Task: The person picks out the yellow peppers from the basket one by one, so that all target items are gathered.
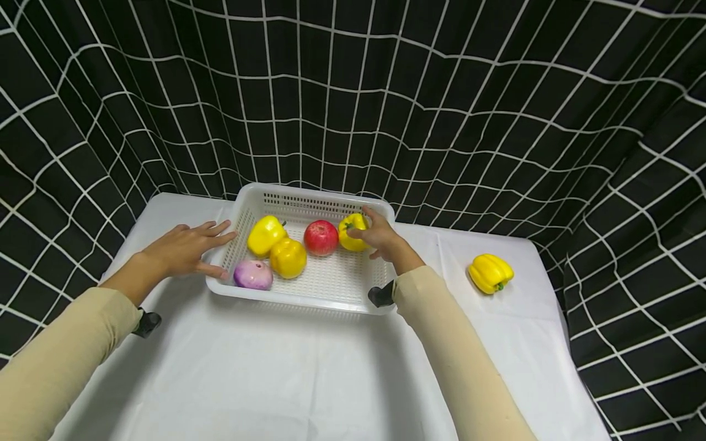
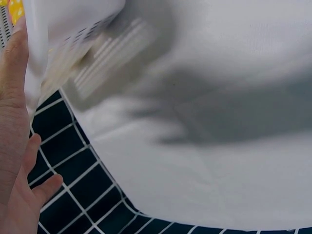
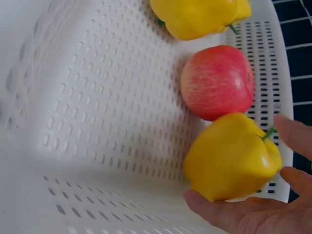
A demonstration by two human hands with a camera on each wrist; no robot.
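Note:
A white plastic basket [image 1: 336, 303] with slotted sides holds three yellow bell peppers, a red apple [image 1: 320, 237] and a purple onion [image 1: 253, 275]. My right hand [image 1: 383, 237] reaches over its right wall, fingers spread around the rightmost yellow bell pepper [image 3: 231, 158]. In the right wrist view the thumb lies by that pepper's lower side, and the other fingertips are near its stem. At the basket's left rim is my left hand [image 1: 187, 248], fingers extended and thumb against the rim. Left of the apple sit the upper bell pepper [image 1: 266, 235] and lower bell pepper [image 1: 288, 258].
Another yellow bell pepper [image 1: 490, 273] lies on the white-covered table [image 1: 265, 373], to the right of the basket. Black curtains with a white grid [image 1: 353, 92] surround the table's back and sides. Each wrist carries a small black device.

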